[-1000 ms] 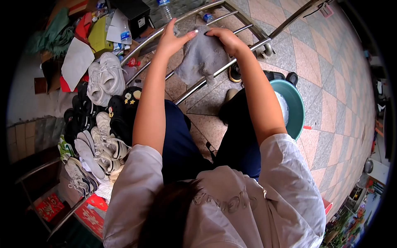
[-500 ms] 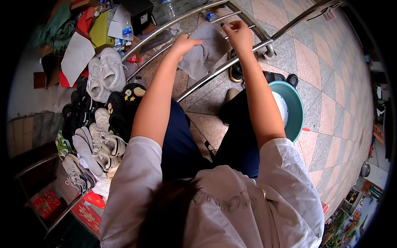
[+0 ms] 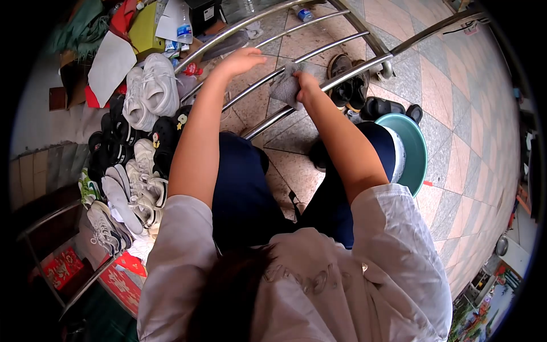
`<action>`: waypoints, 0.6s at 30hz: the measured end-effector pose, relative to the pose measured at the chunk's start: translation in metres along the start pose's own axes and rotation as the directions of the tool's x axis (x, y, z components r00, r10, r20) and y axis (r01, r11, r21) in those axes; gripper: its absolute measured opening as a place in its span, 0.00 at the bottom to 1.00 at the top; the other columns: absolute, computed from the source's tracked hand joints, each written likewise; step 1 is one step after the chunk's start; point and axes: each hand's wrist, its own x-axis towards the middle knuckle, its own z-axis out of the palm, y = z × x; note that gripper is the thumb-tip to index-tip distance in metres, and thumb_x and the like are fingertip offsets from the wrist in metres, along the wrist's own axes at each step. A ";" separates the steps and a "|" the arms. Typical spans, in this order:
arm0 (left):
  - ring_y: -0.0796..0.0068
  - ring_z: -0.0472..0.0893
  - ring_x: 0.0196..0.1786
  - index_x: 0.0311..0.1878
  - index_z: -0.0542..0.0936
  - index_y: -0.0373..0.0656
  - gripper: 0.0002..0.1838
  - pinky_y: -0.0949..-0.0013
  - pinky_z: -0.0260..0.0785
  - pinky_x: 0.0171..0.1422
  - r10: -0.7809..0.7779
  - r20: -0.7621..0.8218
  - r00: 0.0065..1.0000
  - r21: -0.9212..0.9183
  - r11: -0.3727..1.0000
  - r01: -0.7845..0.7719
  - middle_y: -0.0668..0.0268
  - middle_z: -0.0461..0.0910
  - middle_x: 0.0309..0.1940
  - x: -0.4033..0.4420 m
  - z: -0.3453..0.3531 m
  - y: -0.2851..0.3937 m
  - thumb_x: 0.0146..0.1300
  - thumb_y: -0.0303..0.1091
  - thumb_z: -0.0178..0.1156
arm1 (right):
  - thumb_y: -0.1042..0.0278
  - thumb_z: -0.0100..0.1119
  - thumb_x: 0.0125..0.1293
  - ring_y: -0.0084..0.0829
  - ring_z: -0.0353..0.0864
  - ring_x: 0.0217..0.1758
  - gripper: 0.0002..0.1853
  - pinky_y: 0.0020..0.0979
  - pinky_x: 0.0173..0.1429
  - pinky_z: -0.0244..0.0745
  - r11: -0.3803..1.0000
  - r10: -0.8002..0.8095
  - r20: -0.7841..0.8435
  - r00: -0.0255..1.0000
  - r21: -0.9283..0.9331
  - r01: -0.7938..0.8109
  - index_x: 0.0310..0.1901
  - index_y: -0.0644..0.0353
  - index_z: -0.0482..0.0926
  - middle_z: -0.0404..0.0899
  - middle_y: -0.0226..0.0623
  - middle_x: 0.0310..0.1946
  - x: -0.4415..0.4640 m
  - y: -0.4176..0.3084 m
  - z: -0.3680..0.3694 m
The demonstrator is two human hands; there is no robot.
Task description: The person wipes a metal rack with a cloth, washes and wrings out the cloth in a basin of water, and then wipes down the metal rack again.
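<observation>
your legs [image 3: 245, 182]: bent, in navy trousers, nearest you;
teal basin [image 3: 420, 154]: on the tiled floor [image 3: 441, 122] beside your right leg, something whitish inside;
right hand [image 3: 308, 86]: you grasp the grey cloth in it;
grey cloth [image 3: 285, 88]: bunched, at the metal rails [image 3: 259, 85]; you cannot tell if it rests on them;
left hand [image 3: 242, 61]: released, fingers extended above the rails, apart from the cloth;
dark shoes [image 3: 347, 82]: on the floor past your right hand;
bottle [image 3: 305, 14]: lying beyond the rails
</observation>
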 end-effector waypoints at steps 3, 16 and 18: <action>0.76 0.75 0.43 0.54 0.70 0.37 0.25 0.75 0.65 0.46 0.005 -0.242 0.970 -0.011 1.000 -0.007 0.61 0.77 0.43 -0.001 -0.023 -0.043 0.56 0.40 0.58 | 0.68 0.43 0.58 0.46 0.75 0.44 0.12 0.50 0.54 0.67 0.977 0.195 0.013 0.981 0.086 -0.195 0.39 0.66 0.71 0.76 0.46 0.39 0.066 0.058 -0.010; 0.72 0.77 0.37 0.48 0.72 0.38 0.16 0.73 0.67 0.43 -0.099 -0.468 0.878 -0.313 0.948 -0.060 0.59 0.79 0.35 -0.026 -0.001 -0.157 0.56 0.31 0.53 | 0.71 0.43 0.45 0.48 0.64 0.57 0.21 0.47 0.64 0.53 0.705 0.154 0.769 0.621 0.355 -0.614 0.44 0.70 0.69 0.70 0.52 0.50 0.007 0.151 0.056; 0.73 0.77 0.36 0.49 0.72 0.38 0.16 0.73 0.67 0.43 -0.068 -0.444 0.894 -0.343 0.934 -0.100 0.60 0.79 0.35 -0.024 0.002 -0.165 0.57 0.30 0.53 | 0.80 0.44 0.46 0.42 0.72 0.48 0.20 0.39 0.52 0.68 0.811 0.091 0.793 0.603 0.292 -0.506 0.45 0.70 0.68 0.73 0.47 0.44 0.015 0.167 0.048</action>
